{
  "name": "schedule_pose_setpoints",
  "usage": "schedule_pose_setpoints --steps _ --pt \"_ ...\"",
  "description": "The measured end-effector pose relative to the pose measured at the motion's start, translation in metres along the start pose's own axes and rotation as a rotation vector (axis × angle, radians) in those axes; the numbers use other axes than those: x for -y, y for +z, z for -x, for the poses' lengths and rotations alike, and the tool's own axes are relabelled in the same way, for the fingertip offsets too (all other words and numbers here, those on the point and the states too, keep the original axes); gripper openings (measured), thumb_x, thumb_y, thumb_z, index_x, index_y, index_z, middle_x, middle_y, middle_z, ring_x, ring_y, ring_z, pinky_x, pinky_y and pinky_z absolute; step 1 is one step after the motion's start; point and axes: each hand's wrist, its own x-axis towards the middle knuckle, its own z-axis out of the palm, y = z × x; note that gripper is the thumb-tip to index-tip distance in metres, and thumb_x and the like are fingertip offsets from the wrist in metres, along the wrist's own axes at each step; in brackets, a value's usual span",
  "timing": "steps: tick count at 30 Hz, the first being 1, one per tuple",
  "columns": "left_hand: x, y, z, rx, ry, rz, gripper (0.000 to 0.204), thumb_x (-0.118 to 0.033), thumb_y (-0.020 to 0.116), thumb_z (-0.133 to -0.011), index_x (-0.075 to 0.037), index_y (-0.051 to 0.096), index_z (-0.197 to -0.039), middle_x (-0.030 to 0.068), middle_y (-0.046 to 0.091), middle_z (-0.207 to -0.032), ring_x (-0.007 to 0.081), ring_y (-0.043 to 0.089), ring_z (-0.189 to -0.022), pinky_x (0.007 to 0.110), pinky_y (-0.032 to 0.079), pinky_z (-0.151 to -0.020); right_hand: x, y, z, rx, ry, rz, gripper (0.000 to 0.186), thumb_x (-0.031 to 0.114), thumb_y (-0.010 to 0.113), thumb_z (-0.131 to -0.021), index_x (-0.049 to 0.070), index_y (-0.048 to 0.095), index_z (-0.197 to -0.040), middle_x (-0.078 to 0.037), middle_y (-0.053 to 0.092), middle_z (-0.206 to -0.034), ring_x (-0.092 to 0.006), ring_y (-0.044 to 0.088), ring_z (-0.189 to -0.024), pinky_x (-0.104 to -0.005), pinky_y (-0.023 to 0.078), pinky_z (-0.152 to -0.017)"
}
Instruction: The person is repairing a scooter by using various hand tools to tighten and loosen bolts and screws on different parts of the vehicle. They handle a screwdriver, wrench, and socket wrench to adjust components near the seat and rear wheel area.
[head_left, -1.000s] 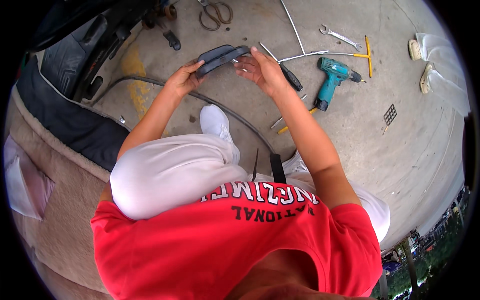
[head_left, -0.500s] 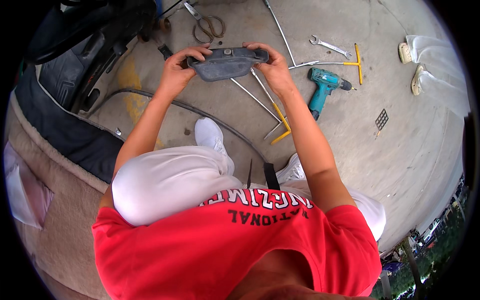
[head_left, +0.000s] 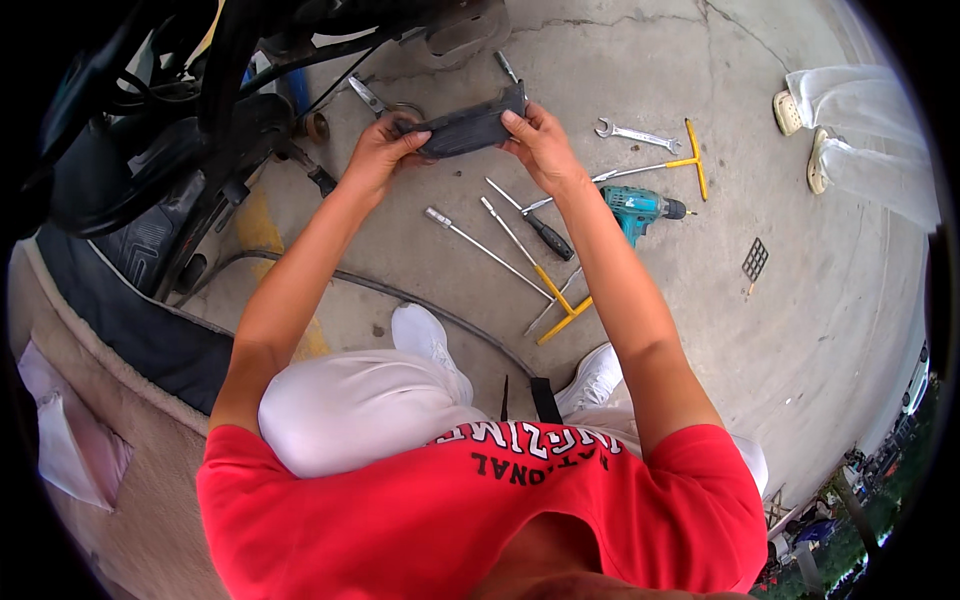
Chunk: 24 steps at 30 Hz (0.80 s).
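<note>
Left hand and right hand each curl thumb and fingers around one end of a dark plastic piece, held above a grey concrete floor. Left of that piece stands black machinery; a worn yellow stripe lies left and nearer the wearer. Right of the piece lie a yellow T-handled tool, nearer the wearer, and a teal drill; another person's cream shoes stand well right.

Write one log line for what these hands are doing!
left hand: grips black part by left end | right hand: grips its right end | floor: teal drill, wrench
</note>
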Motion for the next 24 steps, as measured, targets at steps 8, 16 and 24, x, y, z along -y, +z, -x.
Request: schedule_pose_setpoints --steps 8,16,24 --pt "-0.005 0.013 -0.071 -0.011 -0.019 0.208 0.018 -0.005 0.065 -0.084 0.0 0.053 -0.097 0.0135 0.059 -0.101 0.0256 0.063 -0.089 0.041 0.059 -0.075 0.025 -0.017 -0.067 -0.067 -0.067 -0.045 0.03 0.021 0.063 -0.088 0.004 0.054 -0.112 -0.001 0.059 -0.101 -0.0109 0.053 -0.089 -0.0286 0.042 -0.075" --pt "-0.009 0.013 -0.086 -0.026 -0.011 0.224 0.031 -0.008 0.062 -0.086 0.001 0.049 -0.113 0.0148 0.057 -0.111 0.0261 0.062 -0.097 0.042 0.059 -0.078 0.038 -0.01 -0.087 -0.114 -0.079 -0.055 0.032 0.023 0.063 -0.088 0.004 0.056 -0.112 0.0 0.06 -0.095 -0.0091 0.052 -0.08 -0.0255 0.039 -0.066" --pt "-0.011 0.005 -0.091 -0.034 -0.021 0.235 0.031 -0.012 0.064 -0.086 -0.003 0.052 -0.113 0.0106 0.06 -0.11 0.023 0.063 -0.093 0.038 0.059 -0.074 0.036 0.0 -0.091 -0.208 -0.096 -0.032 0.026 0.024 0.064 -0.087 0.004 0.058 -0.103 -0.001 0.06 -0.085 -0.0087 0.052 -0.071 -0.0254 0.04 -0.058"
